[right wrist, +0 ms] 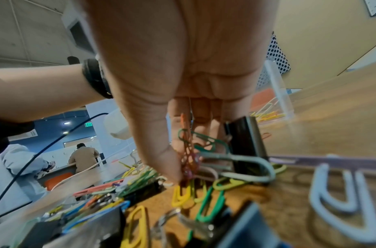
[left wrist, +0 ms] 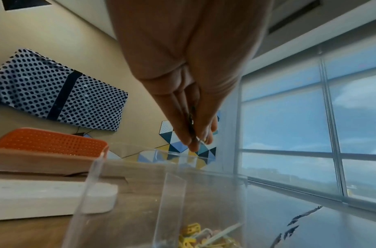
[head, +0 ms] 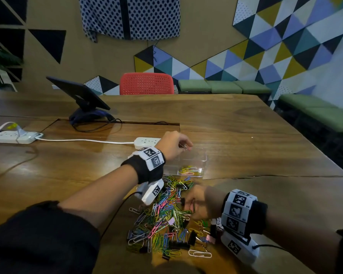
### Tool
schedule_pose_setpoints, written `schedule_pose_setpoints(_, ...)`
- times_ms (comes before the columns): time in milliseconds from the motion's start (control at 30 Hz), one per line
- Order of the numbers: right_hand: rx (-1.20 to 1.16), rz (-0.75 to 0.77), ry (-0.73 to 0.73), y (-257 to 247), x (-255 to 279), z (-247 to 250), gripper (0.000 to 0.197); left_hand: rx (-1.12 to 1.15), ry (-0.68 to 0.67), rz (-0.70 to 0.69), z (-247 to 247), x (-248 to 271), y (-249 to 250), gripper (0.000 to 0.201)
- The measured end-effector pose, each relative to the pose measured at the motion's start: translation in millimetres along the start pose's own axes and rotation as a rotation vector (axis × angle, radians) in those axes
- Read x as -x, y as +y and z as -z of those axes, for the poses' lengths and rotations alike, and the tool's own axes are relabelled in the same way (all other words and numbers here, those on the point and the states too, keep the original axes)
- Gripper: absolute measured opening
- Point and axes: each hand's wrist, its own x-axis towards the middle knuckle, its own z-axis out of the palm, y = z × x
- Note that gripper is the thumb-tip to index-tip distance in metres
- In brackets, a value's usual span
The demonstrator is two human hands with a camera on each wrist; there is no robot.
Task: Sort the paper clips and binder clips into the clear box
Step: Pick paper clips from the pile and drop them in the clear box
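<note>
My left hand [head: 184, 146] hovers over the far compartment of the clear box [head: 203, 155], pinching a small dark binder clip [left wrist: 192, 120] whose silver wire [head: 183, 146] pokes out. The box's near compartment holds coloured paper clips [head: 190, 171]; a divider [left wrist: 172, 201] splits the box. A mixed pile of paper clips and black binder clips [head: 162, 220] lies on the table in front of the box. My right hand [head: 188, 206] is down in that pile, and its thumb and fingers pinch a bunch of orange and red paper clips [right wrist: 188, 154]. A black binder clip [right wrist: 246, 142] stands beside those fingers.
Two white power strips [head: 14, 137] [head: 147, 141] joined by a cable lie left of the box. A tablet on a stand [head: 81, 95] and a red chair [head: 147, 84] are at the far side. A crack [head: 265, 177] runs across the wooden table [head: 246, 135] to the right.
</note>
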Motion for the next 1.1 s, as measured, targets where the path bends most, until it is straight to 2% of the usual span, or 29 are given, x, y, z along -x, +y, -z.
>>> schedule_pose_setpoints(267,-0.228,-0.017,0.087,13,9,10,0.030,-0.094,-0.153,0.005,-27,-11,-5,0.021)
schedule_pose_setpoints(433,-0.371,-0.047,0.091,16,10,12,0.030,-0.105,-0.178,0.022,-31,-13,-6,0.021)
schedule_pose_setpoints(600,-0.509,-0.080,0.072,19,9,15,0.025,-0.124,-0.139,-0.028,-24,-5,-2,0.024)
schedule_pose_setpoints(767,-0.561,-0.077,0.102,23,7,15,0.021,-0.137,-0.077,-0.058,-10,23,-5,0.015)
schedule_pose_setpoints(867,-0.564,-0.045,0.113,27,9,19,0.016,-0.170,-0.231,0.029,-5,47,-15,0.011)
schedule_pose_setpoints(1000,-0.554,0.008,0.184,29,16,31,0.011,-0.290,-0.461,0.145,-5,82,-32,0.025)
schedule_pose_setpoints(1100,-0.552,0.023,0.241,28,21,43,0.015,-0.356,-0.470,0.139,-7,98,-38,0.038)
